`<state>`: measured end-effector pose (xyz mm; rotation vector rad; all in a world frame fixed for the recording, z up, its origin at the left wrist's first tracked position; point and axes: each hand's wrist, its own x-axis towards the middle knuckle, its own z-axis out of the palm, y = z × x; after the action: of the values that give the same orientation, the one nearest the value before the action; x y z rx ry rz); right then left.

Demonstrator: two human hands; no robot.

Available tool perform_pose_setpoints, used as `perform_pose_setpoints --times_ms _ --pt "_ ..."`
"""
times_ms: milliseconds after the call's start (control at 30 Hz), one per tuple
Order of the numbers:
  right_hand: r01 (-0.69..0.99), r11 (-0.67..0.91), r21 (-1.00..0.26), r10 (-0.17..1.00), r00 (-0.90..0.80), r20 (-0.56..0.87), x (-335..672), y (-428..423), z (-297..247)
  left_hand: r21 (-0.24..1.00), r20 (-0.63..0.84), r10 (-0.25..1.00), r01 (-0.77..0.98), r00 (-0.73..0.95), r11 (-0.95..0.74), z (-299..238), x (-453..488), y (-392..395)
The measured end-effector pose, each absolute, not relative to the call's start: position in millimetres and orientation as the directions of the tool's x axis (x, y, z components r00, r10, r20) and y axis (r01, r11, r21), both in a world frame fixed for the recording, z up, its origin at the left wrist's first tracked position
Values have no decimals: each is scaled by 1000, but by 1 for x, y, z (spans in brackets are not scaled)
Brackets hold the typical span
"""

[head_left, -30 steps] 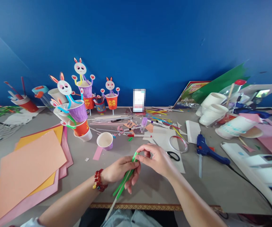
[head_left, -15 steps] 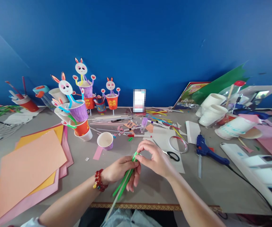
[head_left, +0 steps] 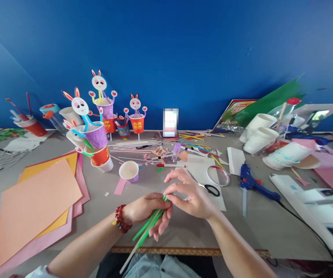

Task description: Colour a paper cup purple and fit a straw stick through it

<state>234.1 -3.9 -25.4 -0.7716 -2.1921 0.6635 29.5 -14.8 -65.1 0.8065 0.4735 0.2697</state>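
My left hand (head_left: 152, 206) is closed around a slanting bundle of narrow green strips (head_left: 147, 227), with a thin pale stick (head_left: 129, 256) along it. The stick reaches past the strips' lower ends toward my lap. At the bundle's upper end is my right hand (head_left: 191, 195), thumb and index fingertips close together on the tip, other fingers raised and spread. A small purple paper cup (head_left: 129, 172) stands beyond my left hand. Scissors (head_left: 211, 190) with black handles lie partly behind my right hand, on white paper (head_left: 201, 168).
Coloured paper sheets (head_left: 39, 208) are stacked at left. Behind them stand cups with rabbit figures (head_left: 94, 135). At right lie a tape roll (head_left: 218, 176), a blue glue gun (head_left: 252, 181) with its cord, and a white power strip (head_left: 299, 204). Pens and paper strips (head_left: 143, 146) litter the back.
The bundle has slid down toward me through my left hand, so its top now sits lower. My right hand's fingers have spread more.
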Motion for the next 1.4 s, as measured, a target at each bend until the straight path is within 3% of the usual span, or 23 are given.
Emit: perform_pose_setpoints --times_ms 200,433,800,967,1200,1300,1400 --pt "338 709 -619 659 -632 409 233 -4 -26 804 -351 427 35 833 594 -57 28 -16" --pt "331 626 -706 705 -627 331 232 -3 -26 836 -370 453 78 811 543 -54 28 -16" --pt "183 354 -917 799 -569 194 232 0 -33 831 -325 470 9 821 557 -56 29 -16" --pt "133 164 -977 820 -569 60 236 2 -31 801 -236 461 -97 855 590 -59 27 -14" --pt "106 253 -962 775 -618 136 235 1 -28 769 -175 488 -190 855 610 -62 26 -14" --pt "95 297 -950 830 -518 207 236 2 -28 776 -171 493 -193 853 601 -61 26 -14" --pt "189 320 -928 888 -401 225 240 5 -31 807 -189 498 -155 846 569 -59 24 -15"
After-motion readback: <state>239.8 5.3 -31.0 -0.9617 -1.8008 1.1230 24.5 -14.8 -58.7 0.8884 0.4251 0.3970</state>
